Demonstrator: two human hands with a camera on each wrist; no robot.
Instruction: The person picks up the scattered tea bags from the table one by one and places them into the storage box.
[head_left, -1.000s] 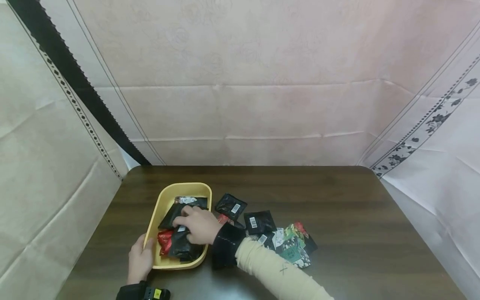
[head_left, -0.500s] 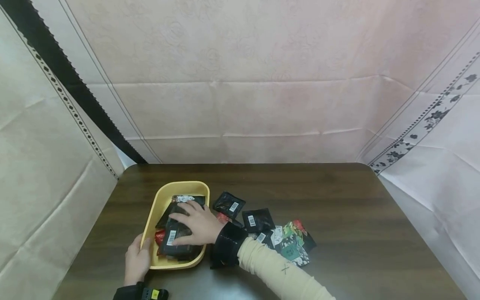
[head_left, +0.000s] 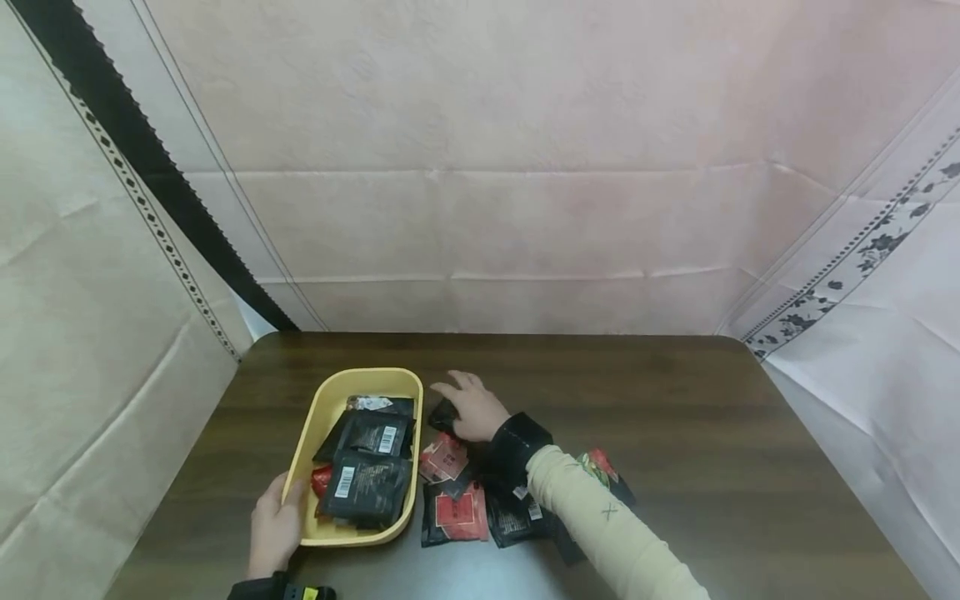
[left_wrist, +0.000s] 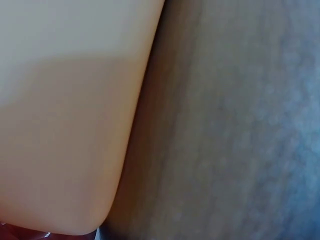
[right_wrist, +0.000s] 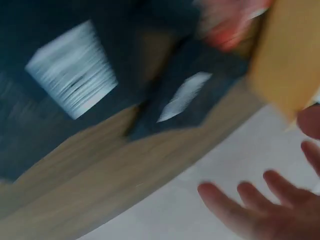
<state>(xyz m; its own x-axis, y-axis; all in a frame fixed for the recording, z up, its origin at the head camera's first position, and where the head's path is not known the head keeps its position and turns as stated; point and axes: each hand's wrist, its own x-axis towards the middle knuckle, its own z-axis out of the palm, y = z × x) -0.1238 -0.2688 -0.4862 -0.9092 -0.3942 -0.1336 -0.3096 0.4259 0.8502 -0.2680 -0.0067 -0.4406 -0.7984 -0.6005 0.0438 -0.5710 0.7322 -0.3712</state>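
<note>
At the left of the head view, my left hand (head_left: 273, 529) grips the near left side of a yellow plastic basket (head_left: 306, 442), thumb at the rim. Several black sachets (head_left: 367, 487) with white barcode labels lie inside, along with a shiny red packet (head_left: 321, 479). My right hand (head_left: 478, 408) hovers with spread fingers just right of the basket, over a black sachet (head_left: 442, 415) that it partly covers. Nothing is in its grasp; in the right wrist view its fingers (right_wrist: 217, 195) stand apart from the sachets.
Red-and-black sachets (head_left: 459, 512) and black ones (head_left: 513, 521) are strewn to the basket's right. The right forearm passes over part of this pile. A colourful packet (head_left: 596, 467) shows behind the sleeve (head_left: 600, 517). Everything rests on a dark wooden table (head_left: 675, 400) by a cloth backdrop.
My right hand has let go of a black sachet at the front of the basket, then moved right, out over the loose sachets. My left hand stays on the basket.
</note>
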